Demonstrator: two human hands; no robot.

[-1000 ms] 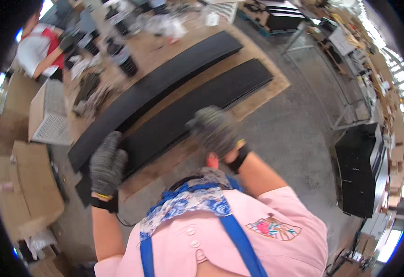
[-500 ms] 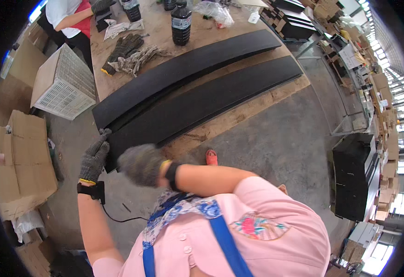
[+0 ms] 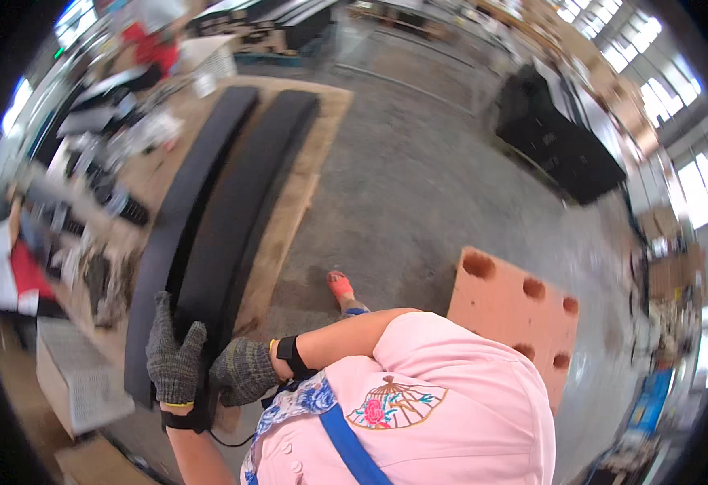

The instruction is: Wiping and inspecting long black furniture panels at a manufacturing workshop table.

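Observation:
Two long black boards lie side by side on a wooden table, a left board (image 3: 182, 206) and a right board (image 3: 245, 194), with a narrow gap between them. My left hand (image 3: 174, 352), in a grey knit glove, rests on the near end of the right board, fingers stretched out and thumb apart. Beside it my right hand (image 3: 245, 370), also gloved, is curled at the right edge of that same near end; its fingertips are partly hidden.
The wooden table's bare edge (image 3: 309, 190) runs along the right. Dark bottles (image 3: 131, 208) and a heap of gloves (image 3: 103, 283) sit at left, near a co-worker's red apron (image 3: 29, 273). A white crate (image 3: 83, 376), a holed orange panel (image 3: 495, 303) and a black stack (image 3: 560, 137) stand around.
The view has swung to the right, bringing the orange panel into sight. My right hand has come to the near end of the right board, close beside my left hand.

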